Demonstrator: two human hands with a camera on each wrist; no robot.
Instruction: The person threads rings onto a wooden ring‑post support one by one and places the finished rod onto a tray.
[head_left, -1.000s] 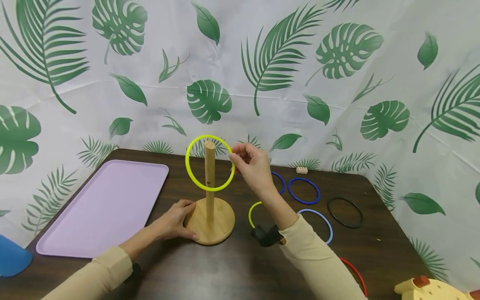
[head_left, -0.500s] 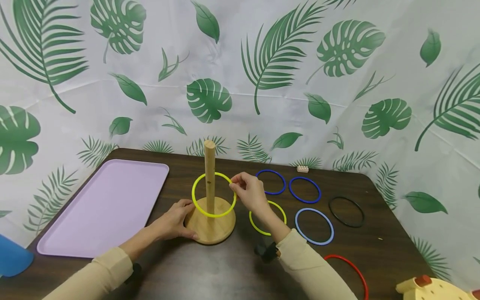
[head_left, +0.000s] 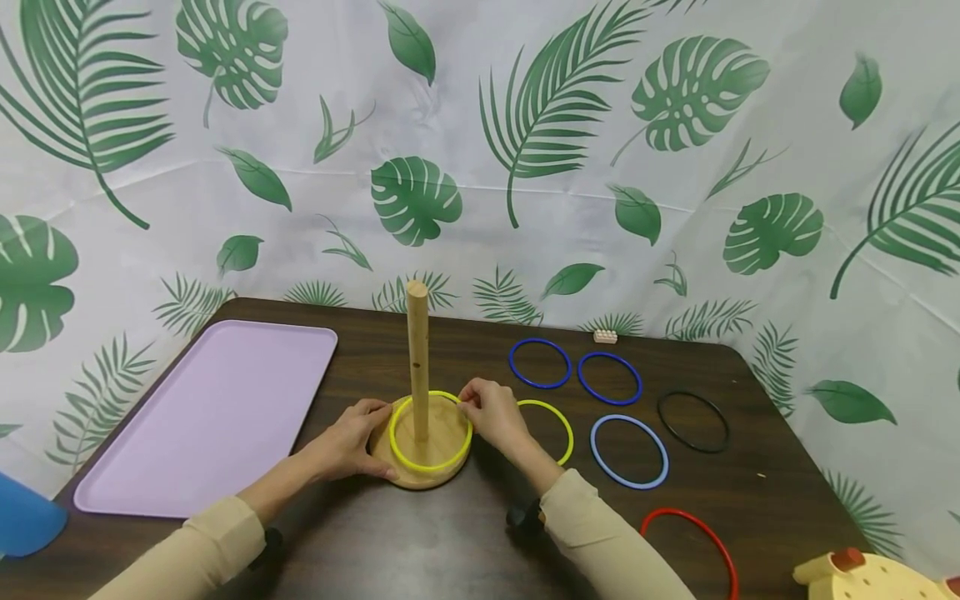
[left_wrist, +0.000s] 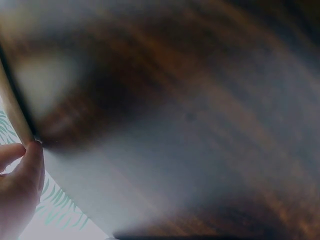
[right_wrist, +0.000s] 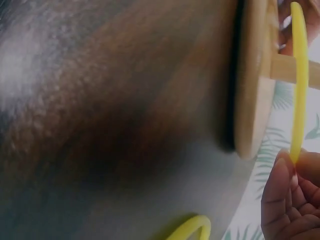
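A wooden stand has a round base (head_left: 442,438) and an upright post (head_left: 418,350). At the base's left edge, my left hand (head_left: 348,442) grips the rim between thumb and fingers; the left wrist view shows the thumb (left_wrist: 31,167) against it. My right hand (head_left: 497,418) pinches the right side of a yellow ring (head_left: 429,469) between thumb and fingertips. That ring encircles the post low down. In the right wrist view, a gap separates the held ring (right_wrist: 300,90) from the base (right_wrist: 256,100).
Right of the stand lie another yellow ring (head_left: 570,433), two dark blue rings (head_left: 540,386), a light blue ring (head_left: 630,486), a black ring (head_left: 693,451) and a red ring (head_left: 705,527). A lilac tray (head_left: 210,408) lies left. A blue object (head_left: 26,517) and yellow wooden piece (head_left: 862,579) occupy the front corners.
My right hand has lowered the yellow ring from around the post's top to just above the base, tipping it flatter. The left hand has stayed on the base.
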